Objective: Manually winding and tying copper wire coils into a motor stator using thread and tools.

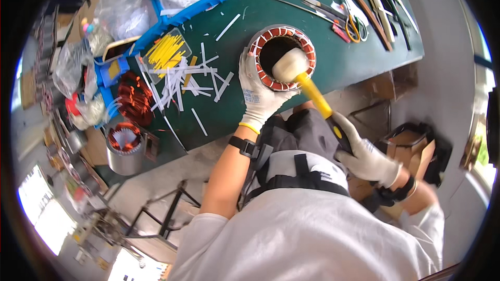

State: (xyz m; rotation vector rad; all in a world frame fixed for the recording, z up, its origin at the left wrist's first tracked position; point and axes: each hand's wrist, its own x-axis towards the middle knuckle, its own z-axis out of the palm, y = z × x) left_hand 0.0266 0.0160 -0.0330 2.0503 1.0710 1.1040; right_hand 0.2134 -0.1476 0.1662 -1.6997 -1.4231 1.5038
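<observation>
On the green table stands a motor stator (pixel 256 67), a metal ring with copper windings laced in white cord. My left hand (pixel 255 91), in a white glove, wraps round its left and near side. In my gloved right hand (pixel 364 158) is the black and yellow handle of a mallet (pixel 315 96). The mallet's pale, rounded head lies over the stator's bore and the near right part of the windings. Whether the head touches the windings, I cannot tell. Part of the bore is hidden behind it.
Left of the stator lie white paper strips (pixel 182 80) and a tray of yellow strips (pixel 165 52). Copper coils (pixel 134 99) and another stator (pixel 125 148) stand further left. Blue bins (pixel 195 8) hold plastic bags. Scissors (pixel 355 28) and sticks (pixel 372 18) lie far right.
</observation>
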